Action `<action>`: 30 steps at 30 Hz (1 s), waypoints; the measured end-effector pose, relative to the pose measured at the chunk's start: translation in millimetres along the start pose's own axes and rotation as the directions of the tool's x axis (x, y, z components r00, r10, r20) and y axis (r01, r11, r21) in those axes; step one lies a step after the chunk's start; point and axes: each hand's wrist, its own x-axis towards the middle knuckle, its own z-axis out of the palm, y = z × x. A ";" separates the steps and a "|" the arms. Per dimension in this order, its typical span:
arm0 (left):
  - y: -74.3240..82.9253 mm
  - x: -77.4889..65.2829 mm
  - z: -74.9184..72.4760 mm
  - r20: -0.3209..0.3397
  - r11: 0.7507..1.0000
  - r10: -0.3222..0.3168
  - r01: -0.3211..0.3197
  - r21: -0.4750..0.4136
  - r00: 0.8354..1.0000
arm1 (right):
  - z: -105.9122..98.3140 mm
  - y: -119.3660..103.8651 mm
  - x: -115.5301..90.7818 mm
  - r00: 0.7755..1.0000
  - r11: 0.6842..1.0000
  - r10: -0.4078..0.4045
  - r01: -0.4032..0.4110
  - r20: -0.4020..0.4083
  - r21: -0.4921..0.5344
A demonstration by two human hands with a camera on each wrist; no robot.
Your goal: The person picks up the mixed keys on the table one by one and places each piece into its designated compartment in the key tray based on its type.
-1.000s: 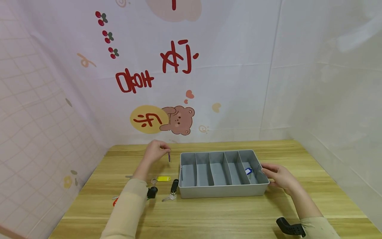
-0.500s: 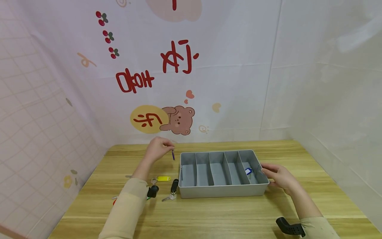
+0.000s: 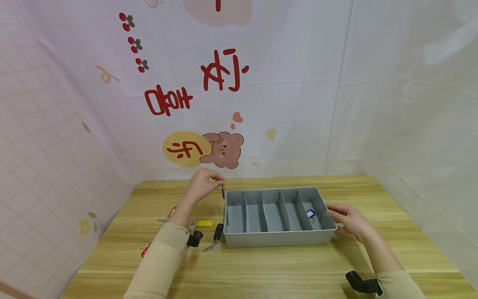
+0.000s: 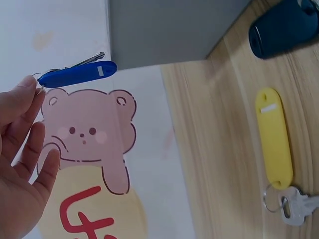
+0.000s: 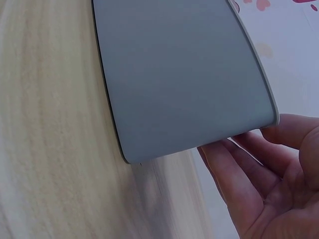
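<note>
1. A blue key tag (image 4: pixel 77 74) hangs in the air just beyond the left rim of the grey tray, above the counter (image 3: pixel 261 274) and outside the compartments. Its metal key (image 4: pixel 89 60) lies alongside it, joined by a small ring.
2. The left hand (image 3: pixel 203 182) pinches that tag at its ring end between thumb and forefinger, so this grip is closed to a pinch; the remaining fingers are spread and bent, clear of the tag.
3. The grey tray (image 3: pixel 276 239), split by four dividers into five compartments, rests on the counter to the right of the tag.
4. The right hand (image 3: pixel 349 220) holds the tray's right end, thumb at the rim and fingers against the outside of the end wall; this grip is parted only by the tray's edge.
5. A blue-and-white key tag (image 3: pixel 311 214) with a key lies in the rightmost compartment.
6. Left of the tray, a black key fob (image 3: pixel 218 231) with keys lies just beside its front corner, and a yellow key tag (image 3: pixel 204 223) with a key lies near that.
7. Farther left, two red tags show partly around the left sleeve (image 3: pixel 158 261).
8. Behind the counter hangs a white backdrop (image 3: pixel 291 104) printed with a pink bear (image 3: pixel 225 150), red characters and cherries.
</note>
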 end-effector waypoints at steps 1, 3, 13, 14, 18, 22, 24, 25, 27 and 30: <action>1.5 0.5 0.4 0.002 1.000 0.001 -0.001 0.005 1.000 | 0.0 0.0 0.0 1.000 1.000 0.000 0.000 0.001 0.003; 4.1 1.3 1.4 0.002 1.000 0.002 -0.002 0.010 1.000 | -0.2 0.5 0.4 1.000 1.000 0.002 -0.002 0.003 0.010; 13.1 4.9 5.2 -0.013 0.999 0.036 -0.036 0.005 0.999 | -1.4 3.0 2.0 1.000 0.999 -0.014 0.013 0.021 0.044; 14.4 5.1 5.3 -0.013 0.999 0.036 -0.036 0.001 0.999 | -1.5 3.1 2.4 1.000 0.999 -0.013 0.012 0.020 0.048; 19.4 6.6 6.6 -0.008 1.000 0.027 -0.028 -0.012 1.000 | -1.6 3.4 3.7 1.000 0.998 -0.007 0.006 0.018 0.059; 24.3 8.6 9.3 -0.006 0.999 0.046 -0.046 -0.028 0.999 | -1.4 3.5 3.5 1.000 0.999 -0.005 0.004 0.020 0.050; 27.1 9.7 10.6 -0.007 0.998 0.054 -0.054 -0.035 0.999 | -1.5 3.5 3.4 1.000 0.999 -0.001 0.000 0.020 0.045; 28.3 10.2 11.4 -0.009 0.997 0.059 -0.059 -0.040 0.998 | -1.6 3.5 3.4 1.000 0.999 0.000 -0.001 0.020 0.044; 30.9 11.2 12.8 -0.016 0.997 0.066 -0.066 -0.045 0.998 | -1.9 3.4 3.5 1.000 0.999 0.002 -0.003 0.020 0.041; 35.9 12.4 14.7 -0.026 0.996 0.066 -0.068 -0.054 0.997 | -2.2 3.4 3.5 1.000 0.999 0.005 -0.006 0.021 0.038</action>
